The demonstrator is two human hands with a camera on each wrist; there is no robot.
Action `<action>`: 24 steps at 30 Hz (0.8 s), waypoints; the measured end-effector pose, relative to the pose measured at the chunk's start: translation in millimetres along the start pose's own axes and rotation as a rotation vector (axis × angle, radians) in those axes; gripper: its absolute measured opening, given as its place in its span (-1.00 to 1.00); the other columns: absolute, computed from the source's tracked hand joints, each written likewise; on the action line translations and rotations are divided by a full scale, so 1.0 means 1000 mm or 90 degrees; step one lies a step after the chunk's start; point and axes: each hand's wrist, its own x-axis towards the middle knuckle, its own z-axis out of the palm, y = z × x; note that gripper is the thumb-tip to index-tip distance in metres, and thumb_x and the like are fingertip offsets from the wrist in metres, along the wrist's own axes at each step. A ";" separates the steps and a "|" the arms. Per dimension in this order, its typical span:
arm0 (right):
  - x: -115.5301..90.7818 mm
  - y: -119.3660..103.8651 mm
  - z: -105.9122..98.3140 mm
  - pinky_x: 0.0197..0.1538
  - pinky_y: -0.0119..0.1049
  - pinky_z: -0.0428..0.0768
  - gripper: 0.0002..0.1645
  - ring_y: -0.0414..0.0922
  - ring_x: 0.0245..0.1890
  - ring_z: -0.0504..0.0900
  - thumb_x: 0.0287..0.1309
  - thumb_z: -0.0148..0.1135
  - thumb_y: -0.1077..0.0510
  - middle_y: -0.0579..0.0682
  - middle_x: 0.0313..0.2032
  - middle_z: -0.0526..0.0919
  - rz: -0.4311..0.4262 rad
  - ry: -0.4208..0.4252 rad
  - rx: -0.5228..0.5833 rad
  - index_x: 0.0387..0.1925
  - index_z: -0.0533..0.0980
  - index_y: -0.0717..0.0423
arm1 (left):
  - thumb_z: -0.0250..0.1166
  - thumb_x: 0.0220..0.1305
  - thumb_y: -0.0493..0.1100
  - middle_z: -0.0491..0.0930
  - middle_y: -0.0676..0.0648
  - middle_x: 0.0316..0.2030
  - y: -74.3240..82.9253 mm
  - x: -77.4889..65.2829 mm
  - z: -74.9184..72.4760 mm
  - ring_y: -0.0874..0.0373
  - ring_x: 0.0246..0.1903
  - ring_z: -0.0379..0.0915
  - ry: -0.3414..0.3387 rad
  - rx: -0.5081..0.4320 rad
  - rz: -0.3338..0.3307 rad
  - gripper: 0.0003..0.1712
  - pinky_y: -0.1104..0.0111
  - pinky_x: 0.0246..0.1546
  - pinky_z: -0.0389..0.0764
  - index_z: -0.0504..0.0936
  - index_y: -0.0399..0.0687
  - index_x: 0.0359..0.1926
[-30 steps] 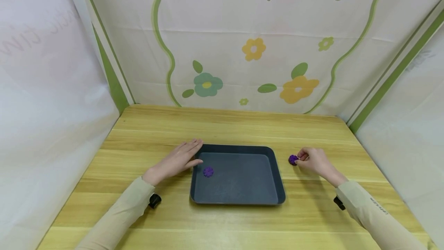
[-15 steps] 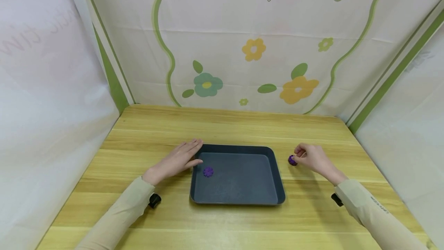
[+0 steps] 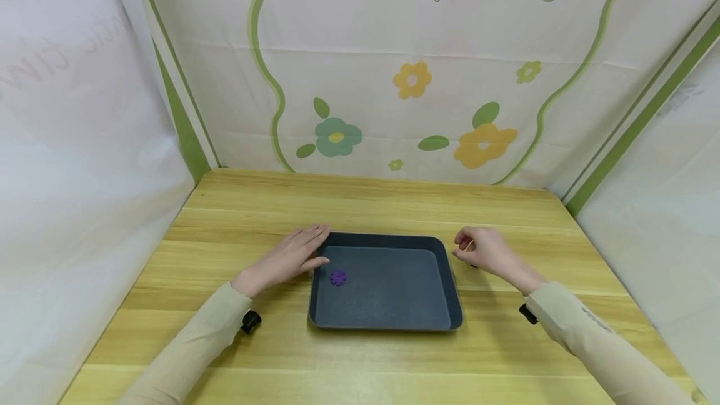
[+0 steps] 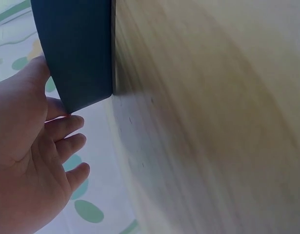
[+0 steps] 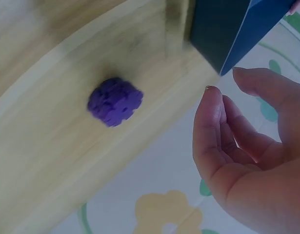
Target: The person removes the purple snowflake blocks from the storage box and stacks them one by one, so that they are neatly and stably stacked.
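A dark blue-grey rectangular tray (image 3: pixel 388 323) sits on the wooden table. Inside it, near the left wall, lies a purple notched disc (image 3: pixel 338 277), shaped like a flower. My left hand (image 3: pixel 285 262) rests on the tray's far left corner, fingers extended along the rim and thumb reaching over it. Just off the tray's right rim hovers my right hand (image 3: pixel 485 250), thumb and loosely bent forefinger apart with nothing visible between them. A small pile of purple notched discs (image 5: pixel 114 101) lies on the table near that hand; in the head view the hand hides most of it.
Around the tray spreads the light wooden tabletop (image 3: pixel 388 367). White cloth walls (image 3: pixel 371 30) with printed flowers and green stripes enclose it at the back and both sides.
My right hand has moved left from the purple discs toward the tray, while the pile stays on the table. The left hand, the tray and the disc inside have not visibly moved.
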 end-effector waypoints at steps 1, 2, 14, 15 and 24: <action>0.002 -0.002 0.001 -0.36 -0.31 0.61 -0.83 -0.22 -0.46 0.64 0.16 0.38 0.19 -0.02 -0.41 0.69 -0.003 -0.002 0.000 -0.28 0.61 0.23 | 0.10 0.47 0.15 0.17 -0.25 0.49 0.000 0.000 0.000 -0.16 0.51 0.08 -0.002 0.000 0.000 -0.19 -0.12 0.48 0.17 0.15 -0.23 0.51; 0.004 -0.005 0.002 -0.35 -0.31 0.61 -0.83 -0.22 -0.45 0.64 0.16 0.38 0.18 -0.02 -0.41 0.69 -0.007 -0.004 -0.001 -0.28 0.61 0.22 | 0.09 0.47 0.15 0.17 -0.25 0.50 0.000 0.000 -0.001 -0.15 0.51 0.07 -0.006 0.000 0.000 -0.19 -0.12 0.48 0.17 0.15 -0.23 0.51; 0.024 -0.042 0.020 -0.32 -0.37 0.62 -0.79 -0.24 -0.42 0.61 0.15 0.40 0.16 -0.02 -0.38 0.70 -0.069 -0.039 0.001 -0.23 0.63 0.23 | 0.11 0.45 0.16 0.17 -0.26 0.50 0.001 0.000 -0.005 -0.16 0.51 0.08 -0.023 0.018 0.005 -0.17 -0.12 0.48 0.18 0.15 -0.25 0.51; 0.025 -0.045 0.022 -0.31 -0.37 0.62 -0.78 -0.24 -0.41 0.61 0.14 0.40 0.16 -0.02 -0.38 0.70 -0.078 -0.040 0.004 -0.23 0.63 0.23 | 0.12 0.45 0.16 0.17 -0.26 0.49 0.001 0.000 -0.005 -0.17 0.50 0.09 -0.023 0.022 0.006 -0.17 -0.12 0.47 0.19 0.15 -0.25 0.51; 0.037 -0.073 0.044 -0.31 -0.44 0.62 -0.79 -0.29 -0.41 0.61 0.14 0.41 0.18 -0.03 -0.37 0.71 -0.138 -0.081 0.046 -0.22 0.64 0.22 | 0.12 0.42 0.22 0.15 -0.23 0.51 0.002 -0.001 -0.007 -0.14 0.51 0.07 -0.034 0.030 0.013 -0.12 -0.08 0.50 0.17 0.13 -0.22 0.52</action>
